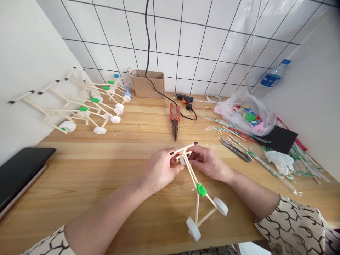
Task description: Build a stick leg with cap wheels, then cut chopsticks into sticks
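Note:
A small model tricycle point(191, 172) made of thin wooden sticks is between my hands. Its handlebar has black tips, its seat is green, and two white bottle-cap wheels face me at the rear. My left hand point(163, 169) grips the front end from the left, thumb and fingers closed near the front wheel. From the right, my right hand point(208, 162) pinches the same front part, just under the handlebar. Fingers partly hide the white front wheel point(182, 160).
Several similar tricycles point(83, 109) stand at the left. Pliers point(175, 122), a glue gun point(186, 100) and a cardboard box point(148, 84) lie toward the wall. At the right are snips point(236, 150), wrapped sticks, a plastic bag point(245, 113) and a bottle point(272, 78). A phone point(22, 173) lies left.

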Tool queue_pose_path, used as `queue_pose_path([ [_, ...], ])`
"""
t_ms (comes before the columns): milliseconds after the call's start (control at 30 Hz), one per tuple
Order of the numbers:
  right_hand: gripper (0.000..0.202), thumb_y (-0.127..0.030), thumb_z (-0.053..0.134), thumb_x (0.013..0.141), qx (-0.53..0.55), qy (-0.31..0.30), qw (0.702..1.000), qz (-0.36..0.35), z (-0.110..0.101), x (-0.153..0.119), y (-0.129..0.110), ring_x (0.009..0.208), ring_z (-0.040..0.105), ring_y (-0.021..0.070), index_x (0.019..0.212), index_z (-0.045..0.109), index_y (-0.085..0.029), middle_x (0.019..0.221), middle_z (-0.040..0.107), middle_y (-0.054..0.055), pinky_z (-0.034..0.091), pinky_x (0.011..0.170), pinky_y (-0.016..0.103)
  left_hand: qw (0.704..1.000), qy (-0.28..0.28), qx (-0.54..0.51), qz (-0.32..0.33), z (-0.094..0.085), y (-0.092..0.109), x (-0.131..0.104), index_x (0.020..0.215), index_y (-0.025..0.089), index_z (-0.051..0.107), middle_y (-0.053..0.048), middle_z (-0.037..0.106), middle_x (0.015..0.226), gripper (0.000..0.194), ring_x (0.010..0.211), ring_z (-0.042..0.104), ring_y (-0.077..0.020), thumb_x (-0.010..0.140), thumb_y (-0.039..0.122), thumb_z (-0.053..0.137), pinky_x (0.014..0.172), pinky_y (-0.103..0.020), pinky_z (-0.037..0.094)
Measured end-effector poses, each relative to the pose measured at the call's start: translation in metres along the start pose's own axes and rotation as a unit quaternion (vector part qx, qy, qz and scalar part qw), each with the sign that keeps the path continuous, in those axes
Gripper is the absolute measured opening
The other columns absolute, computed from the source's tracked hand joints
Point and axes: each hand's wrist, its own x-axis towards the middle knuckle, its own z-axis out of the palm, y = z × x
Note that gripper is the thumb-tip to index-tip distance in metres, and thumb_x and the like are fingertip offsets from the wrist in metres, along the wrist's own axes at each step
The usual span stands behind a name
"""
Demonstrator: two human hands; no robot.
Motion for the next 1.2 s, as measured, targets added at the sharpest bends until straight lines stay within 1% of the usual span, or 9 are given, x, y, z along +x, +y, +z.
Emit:
queue_pose_path([
  [233, 0.025, -0.024, 0.060, 0.075, 0.006, 0.018, 1.000, -0.007, -0.002, -0.002, -0.003, 0.066, 0.052, 0.0121, 0.099, 0.060, -0.017, 0.081, 0.059, 0.003, 0.044, 0.060, 0.025, 0.999, -0.013, 0.021, 0.027, 0.000, -0.004, 0.001, 0.105, 0.023, 0.066, -0.003, 0.067, 0.093, 0.033, 0.064, 0.056, -0.0145, 0.073, 0.017, 0.058, 0.065, -0.027, 0.045],
  [400, 0.020, -0.036, 0.059, 0.077, -0.025, 0.081, 0.995, 0.055, -0.014, -0.010, -0.019, 0.053, 0.047, 0.0096, 0.083, 0.061, -0.017, 0.064, 0.056, 0.000, 0.037, 0.048, 0.022, 0.999, -0.013, 0.047, 0.019, 0.000, -0.003, 0.001, 0.095, 0.019, 0.067, -0.004, 0.065, 0.084, 0.024, 0.061, 0.054, -0.0144, 0.073, 0.019, 0.057, 0.061, -0.026, 0.044],
  [467, 0.032, -0.046, 0.054, 0.080, -0.020, 0.063, 0.994, 0.090, -0.018, -0.014, -0.022, 0.049, 0.043, 0.0088, 0.075, 0.061, -0.015, 0.056, 0.052, -0.001, 0.034, 0.044, 0.022, 0.998, -0.011, 0.056, 0.024, 0.000, -0.003, 0.001, 0.091, 0.018, 0.067, -0.004, 0.065, 0.081, 0.019, 0.060, 0.053, -0.0145, 0.074, 0.020, 0.057, 0.059, -0.026, 0.043],
  [533, 0.042, -0.053, 0.050, 0.081, 0.005, 0.018, 0.994, 0.111, -0.017, -0.017, -0.023, 0.048, 0.043, 0.0081, 0.072, 0.062, -0.014, 0.056, 0.052, 0.000, 0.033, 0.044, 0.021, 0.997, -0.006, 0.064, 0.034, 0.000, -0.003, 0.000, 0.088, 0.019, 0.067, -0.003, 0.064, 0.079, 0.017, 0.060, 0.053, -0.0148, 0.075, 0.023, 0.057, 0.059, -0.026, 0.042],
  [633, 0.045, -0.055, 0.051, 0.080, 0.066, -0.044, 0.990, 0.118, -0.011, -0.020, -0.022, 0.048, 0.043, 0.0064, 0.072, 0.063, -0.012, 0.060, 0.053, 0.000, 0.033, 0.044, 0.020, 0.997, 0.001, 0.062, 0.042, 0.001, -0.004, 0.000, 0.089, 0.020, 0.067, -0.003, 0.065, 0.078, 0.018, 0.063, 0.055, -0.0153, 0.075, 0.021, 0.057, 0.060, -0.025, 0.043],
  [700, 0.042, -0.053, 0.054, 0.080, 0.100, -0.053, 0.986, 0.121, -0.006, -0.021, -0.022, 0.047, 0.040, 0.0051, 0.071, 0.062, -0.012, 0.058, 0.050, -0.002, 0.031, 0.042, 0.019, 0.998, 0.003, 0.054, 0.040, 0.002, -0.004, -0.001, 0.093, 0.021, 0.067, -0.002, 0.065, 0.079, 0.020, 0.065, 0.057, -0.0153, 0.076, 0.019, 0.056, 0.061, -0.025, 0.043],
  [900, 0.032, -0.043, 0.067, 0.071, 0.168, -0.009, 0.974, 0.150, -0.006, -0.021, -0.027, 0.044, 0.039, 0.0042, 0.065, 0.061, -0.012, 0.052, 0.050, -0.003, 0.026, 0.041, 0.018, 0.996, 0.004, 0.079, 0.036, 0.003, -0.006, 0.000, 0.083, 0.019, 0.067, 0.000, 0.061, 0.066, 0.013, 0.057, 0.052, -0.0131, 0.074, 0.021, 0.057, 0.055, -0.023, 0.041],
  [1033, 0.029, -0.038, 0.072, 0.064, 0.246, 0.046, 0.955, 0.157, -0.016, -0.018, -0.033, 0.042, 0.039, 0.0045, 0.059, 0.060, -0.013, 0.049, 0.050, -0.002, 0.022, 0.039, 0.018, 0.996, 0.012, 0.083, 0.027, 0.003, -0.007, 0.000, 0.087, 0.018, 0.068, 0.000, 0.061, 0.066, 0.017, 0.051, 0.049, -0.0119, 0.073, 0.021, 0.058, 0.051, -0.023, 0.039],
  [1200, 0.025, -0.031, 0.073, 0.061, 0.353, 0.121, 0.924, 0.089, -0.039, -0.016, -0.036, 0.039, 0.032, 0.0036, 0.056, 0.055, -0.015, 0.048, 0.044, -0.004, 0.017, 0.038, 0.018, 0.999, -0.003, 0.054, 0.006, 0.003, -0.005, 0.000, 0.091, 0.018, 0.069, -0.004, 0.066, 0.078, 0.020, 0.055, 0.052, -0.0126, 0.075, 0.023, 0.058, 0.055, -0.025, 0.041],
])
